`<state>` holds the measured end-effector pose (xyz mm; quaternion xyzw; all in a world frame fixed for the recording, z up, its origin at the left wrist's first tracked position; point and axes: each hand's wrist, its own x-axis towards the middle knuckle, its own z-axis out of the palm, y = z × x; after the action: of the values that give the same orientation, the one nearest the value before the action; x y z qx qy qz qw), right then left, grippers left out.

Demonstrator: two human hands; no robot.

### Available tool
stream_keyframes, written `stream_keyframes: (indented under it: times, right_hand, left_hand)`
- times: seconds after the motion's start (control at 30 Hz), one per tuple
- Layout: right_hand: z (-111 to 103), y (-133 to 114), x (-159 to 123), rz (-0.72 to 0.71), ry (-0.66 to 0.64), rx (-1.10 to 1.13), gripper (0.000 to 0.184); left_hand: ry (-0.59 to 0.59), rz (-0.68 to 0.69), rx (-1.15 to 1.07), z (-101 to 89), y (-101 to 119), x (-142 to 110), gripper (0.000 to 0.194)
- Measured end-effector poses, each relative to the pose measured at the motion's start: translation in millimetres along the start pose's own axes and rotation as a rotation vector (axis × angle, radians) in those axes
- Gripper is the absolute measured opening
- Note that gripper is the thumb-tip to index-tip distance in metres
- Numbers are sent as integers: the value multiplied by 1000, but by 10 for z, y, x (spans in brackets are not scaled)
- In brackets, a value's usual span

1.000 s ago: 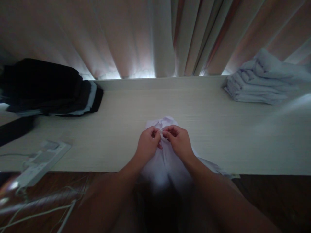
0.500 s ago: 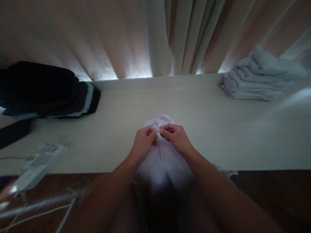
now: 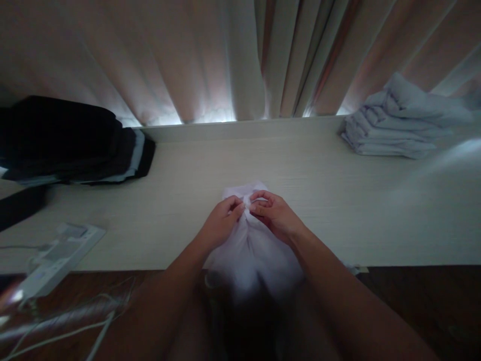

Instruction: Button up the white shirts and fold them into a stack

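A white shirt-like garment [image 3: 251, 255] lies bunched over the near edge of the table, its lower part hanging into shadow towards me. Creases run down its middle from the spot where both hands meet. My left hand [image 3: 224, 218] pinches the cloth there between thumb and fingers. Close against it on the right, my right hand [image 3: 273, 212] also pinches the fabric, its index finger curved above the thumb. The fingertips almost touch. Any small fastening between them is too blurred to make out.
The pale table [image 3: 180, 200] runs along a curtain [image 3: 195, 60]. Dark folded clothes [image 3: 63, 140] are stacked at the left, white folded clothes [image 3: 394, 120] at the right. A power strip [image 3: 63, 258] with plugs and cables juts over the front left edge.
My right index finger has lifted and arched a little. My left fingers have shifted slightly on the cloth. The garment's top edge has folded a bit differently.
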<state>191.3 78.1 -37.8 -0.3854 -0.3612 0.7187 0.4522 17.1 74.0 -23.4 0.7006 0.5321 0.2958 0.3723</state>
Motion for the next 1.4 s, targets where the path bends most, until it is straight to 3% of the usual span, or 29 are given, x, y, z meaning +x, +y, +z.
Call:
stream_keyframes:
  times: [0.3, 0.53, 0.7, 0.83, 0.93, 1.0, 1.13, 1.3, 1.4]
  right_hand:
    - [39, -70, -20, -66, -10, -2, 40]
    - [40, -81, -27, -70, 24, 15, 43]
    - [24, -55, -23, -104, 36, -21, 44]
    - [-76, -94, -56, -113, -45, -276, 25]
    - [-208, -173, -84, -85, -225, -624, 22]
    - [-302, -225, -83, -111, -252, -812, 20]
    - [-458, -270, -33, -123, -83, -798, 20]
    - [-556, -237, 65, -51, 33, -669, 19]
    - [-594, -228, 110, -84, 65, -704, 20]
  left_hand:
    - [-40, -118, -197, -77, 91, -17, 23]
    - [39, -67, -175, -91, 113, -34, 22]
    - [27, -64, -148, -109, 79, -18, 22]
    - [97, -103, -121, -122, 63, 34, 20]
    - [158, -108, -108, -110, 26, 74, 19]
    - [159, -115, -109, -98, -17, 78, 20]
    - [21, -146, -42, -121, -120, -9, 30]
    - [-424, -142, 404, -150, -261, -201, 39]
    - [-504, -92, 523, -92, -328, -264, 33]
